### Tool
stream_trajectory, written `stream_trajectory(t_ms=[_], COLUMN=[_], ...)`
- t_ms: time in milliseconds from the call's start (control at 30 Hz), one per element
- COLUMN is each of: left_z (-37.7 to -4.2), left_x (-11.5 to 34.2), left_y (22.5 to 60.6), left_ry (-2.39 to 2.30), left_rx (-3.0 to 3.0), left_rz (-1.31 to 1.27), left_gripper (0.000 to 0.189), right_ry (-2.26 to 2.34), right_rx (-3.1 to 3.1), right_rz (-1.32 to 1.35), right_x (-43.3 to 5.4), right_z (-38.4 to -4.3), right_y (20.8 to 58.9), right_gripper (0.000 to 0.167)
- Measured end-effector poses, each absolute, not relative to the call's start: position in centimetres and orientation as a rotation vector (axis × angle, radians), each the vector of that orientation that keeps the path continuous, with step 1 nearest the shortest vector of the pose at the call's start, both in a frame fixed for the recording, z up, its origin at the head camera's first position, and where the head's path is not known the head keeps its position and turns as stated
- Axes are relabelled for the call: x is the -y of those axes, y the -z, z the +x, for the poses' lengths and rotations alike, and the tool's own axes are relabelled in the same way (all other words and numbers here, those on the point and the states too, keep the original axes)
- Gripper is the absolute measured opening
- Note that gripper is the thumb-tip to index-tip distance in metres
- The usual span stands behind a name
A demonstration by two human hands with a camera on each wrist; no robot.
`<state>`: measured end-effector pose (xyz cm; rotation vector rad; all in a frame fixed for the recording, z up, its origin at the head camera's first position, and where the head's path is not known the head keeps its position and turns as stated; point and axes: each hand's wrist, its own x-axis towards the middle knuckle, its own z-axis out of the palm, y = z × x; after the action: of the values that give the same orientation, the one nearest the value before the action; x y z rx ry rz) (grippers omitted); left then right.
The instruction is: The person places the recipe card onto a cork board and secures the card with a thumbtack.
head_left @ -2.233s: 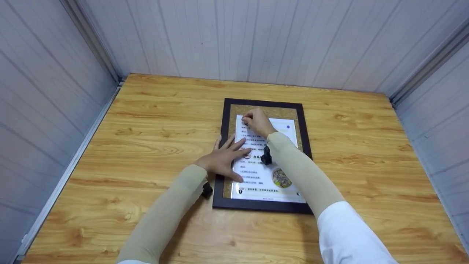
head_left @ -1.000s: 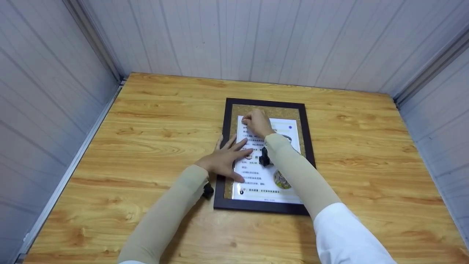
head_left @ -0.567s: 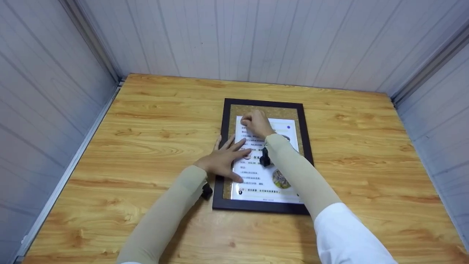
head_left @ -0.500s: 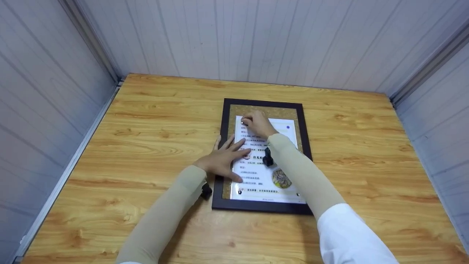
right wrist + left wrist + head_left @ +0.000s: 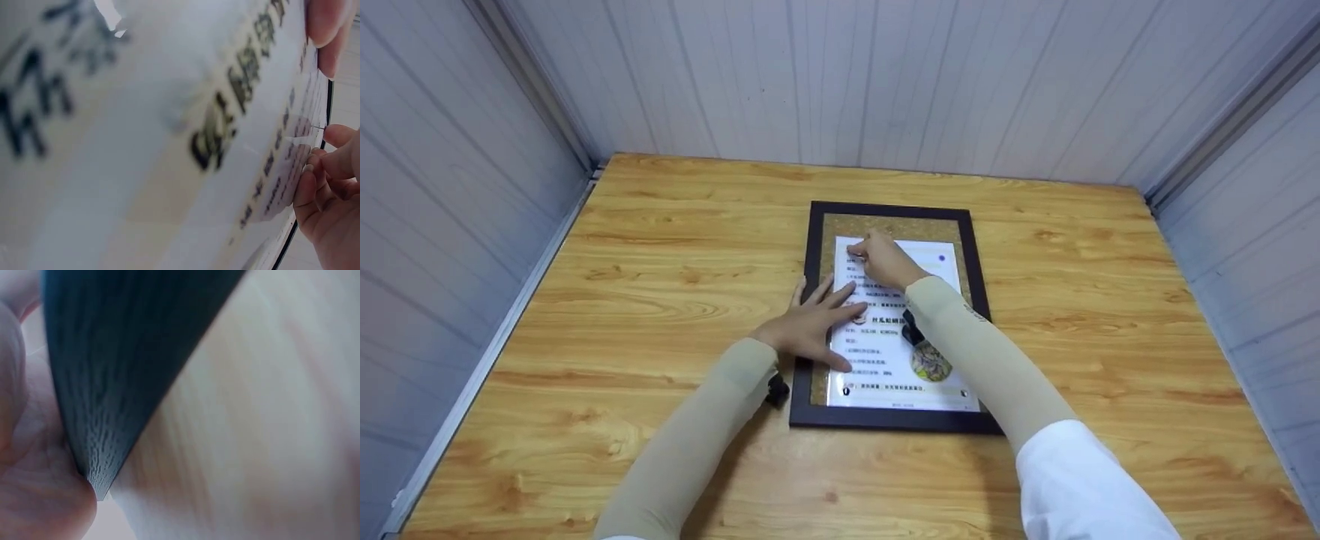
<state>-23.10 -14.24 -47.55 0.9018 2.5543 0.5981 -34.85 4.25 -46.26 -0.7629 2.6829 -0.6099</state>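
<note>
A white printed sheet (image 5: 877,352) with a glossy surface lies on a cork board (image 5: 915,226) in a black frame (image 5: 885,418). My left hand (image 5: 810,326) rests with spread fingers on the frame's left side and the sheet's left edge. At the sheet's upper left corner my right hand (image 5: 889,259) pinches a push pin. In the right wrist view the pin's thin needle (image 5: 318,127) shows between fingertips and sheet; its head is hidden by the fingers. A blue push pin (image 5: 941,258) sits at the upper right corner, and a dark pin (image 5: 846,391) at the lower left.
Another small pin (image 5: 964,393) is at the sheet's lower right corner. Under the frame lies a wooden tabletop (image 5: 682,247). Pale panel walls (image 5: 832,82) close off the back and both sides. In the left wrist view the frame's edge (image 5: 118,377) stands close to the palm.
My right hand has tilted slightly, its wrist moving a little to the right, with its fingertips still at the upper left corner. The left hand stays in place. The head view has shifted slightly.
</note>
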Motion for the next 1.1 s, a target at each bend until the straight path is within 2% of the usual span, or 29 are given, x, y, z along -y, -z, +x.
stream_trajectory(t_ms=[267,567,867,1100], left_z=[-23.0,-22.9,-22.8,-23.2], left_x=[14.1,14.3,14.6,14.2], left_y=[47.4,47.2,47.2,47.3], left_ry=[-0.586,-0.568,-0.594,-0.589], left_rx=[-2.545,-2.56,-2.547,-2.525], left_rz=[0.904,0.926,0.89,0.9], left_gripper=[0.108,0.107,0.109,0.107], right_ry=[0.557,0.15,0.143,0.3], right_rx=[-2.673,-2.726,-2.69,-2.631], right_rz=[-0.786,-1.09,-0.912,-0.741], right_x=[-4.2,-3.5,-3.4,-4.6], right_z=[-34.9,-34.1,-33.9,-33.8], right_y=[46.4,45.5,45.4,45.5], right_gripper=[0.046,0.034,0.048,0.052])
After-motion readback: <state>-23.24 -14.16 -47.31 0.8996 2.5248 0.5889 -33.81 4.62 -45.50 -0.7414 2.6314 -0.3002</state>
